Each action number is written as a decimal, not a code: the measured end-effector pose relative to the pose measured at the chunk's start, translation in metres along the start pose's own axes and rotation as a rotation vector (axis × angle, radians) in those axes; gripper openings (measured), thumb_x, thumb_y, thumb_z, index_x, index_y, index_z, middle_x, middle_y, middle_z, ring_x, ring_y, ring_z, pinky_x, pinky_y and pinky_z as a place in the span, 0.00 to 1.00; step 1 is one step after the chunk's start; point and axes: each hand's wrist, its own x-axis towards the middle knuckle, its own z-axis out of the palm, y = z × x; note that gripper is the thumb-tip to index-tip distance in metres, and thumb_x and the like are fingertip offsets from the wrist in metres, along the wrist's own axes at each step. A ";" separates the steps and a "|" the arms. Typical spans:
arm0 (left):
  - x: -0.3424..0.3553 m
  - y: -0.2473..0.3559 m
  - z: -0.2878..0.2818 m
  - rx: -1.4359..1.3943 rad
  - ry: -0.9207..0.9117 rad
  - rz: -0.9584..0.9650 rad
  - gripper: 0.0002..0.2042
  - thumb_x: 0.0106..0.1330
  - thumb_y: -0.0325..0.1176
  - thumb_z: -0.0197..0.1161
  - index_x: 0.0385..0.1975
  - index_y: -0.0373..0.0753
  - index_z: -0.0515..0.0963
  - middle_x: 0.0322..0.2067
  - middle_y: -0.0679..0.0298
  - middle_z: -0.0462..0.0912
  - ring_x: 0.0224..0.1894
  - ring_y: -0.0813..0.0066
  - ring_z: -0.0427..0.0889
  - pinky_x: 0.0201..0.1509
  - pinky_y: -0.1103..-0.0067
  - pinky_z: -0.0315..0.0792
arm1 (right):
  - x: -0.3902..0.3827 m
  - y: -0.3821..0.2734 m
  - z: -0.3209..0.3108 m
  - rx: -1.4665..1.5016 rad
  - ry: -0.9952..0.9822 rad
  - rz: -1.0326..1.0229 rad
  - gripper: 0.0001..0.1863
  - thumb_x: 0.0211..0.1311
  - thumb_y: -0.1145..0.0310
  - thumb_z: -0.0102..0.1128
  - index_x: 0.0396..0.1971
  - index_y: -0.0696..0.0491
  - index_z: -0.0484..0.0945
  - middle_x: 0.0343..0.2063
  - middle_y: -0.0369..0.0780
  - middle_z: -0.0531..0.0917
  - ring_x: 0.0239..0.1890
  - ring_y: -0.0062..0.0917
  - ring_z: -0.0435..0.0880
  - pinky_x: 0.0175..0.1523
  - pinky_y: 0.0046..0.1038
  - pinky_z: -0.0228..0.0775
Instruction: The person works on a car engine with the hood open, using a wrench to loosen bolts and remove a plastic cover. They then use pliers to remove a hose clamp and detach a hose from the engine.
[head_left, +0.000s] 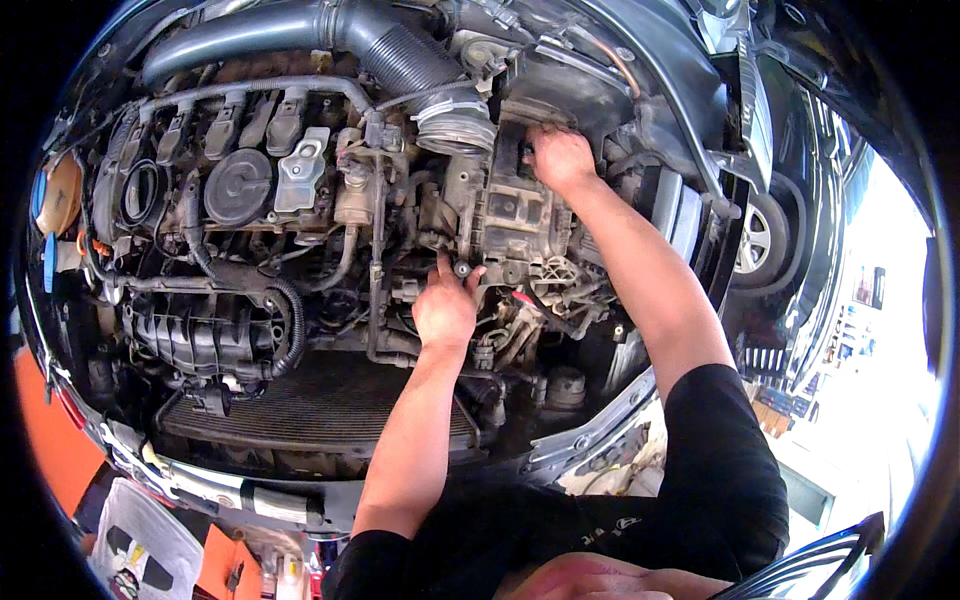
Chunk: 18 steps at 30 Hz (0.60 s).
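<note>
My left hand (446, 310) reaches into the engine bay, thumb and forefinger curled at a small round bolt-like fitting (462, 271) on the lower edge of a grimy housing (515, 215). At the top of that housing my right hand (562, 158) has its fingers curled down; what they grip is hidden. A ribbed intake hose (400, 62) with a silver clamp (455, 130) lies to the upper left of my right hand. Below and right of my left hand are a small red part (522, 298) and several linkages and hoses.
The engine top (240, 185) fills the left, above the radiator (300, 395) and front body edge (250, 490). Another car with a wheel (755, 235) stands beyond the right fender (690, 90). Orange items (50, 430) and a white printed mat (140, 545) lie at lower left.
</note>
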 end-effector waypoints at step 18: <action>-0.001 0.005 -0.005 -0.023 -0.040 -0.037 0.40 0.69 0.61 0.61 0.68 0.30 0.67 0.45 0.44 0.85 0.42 0.46 0.88 0.44 0.61 0.83 | 0.001 -0.007 -0.013 -0.019 -0.098 0.026 0.14 0.65 0.56 0.66 0.42 0.51 0.86 0.46 0.41 0.87 0.54 0.36 0.84 0.57 0.37 0.78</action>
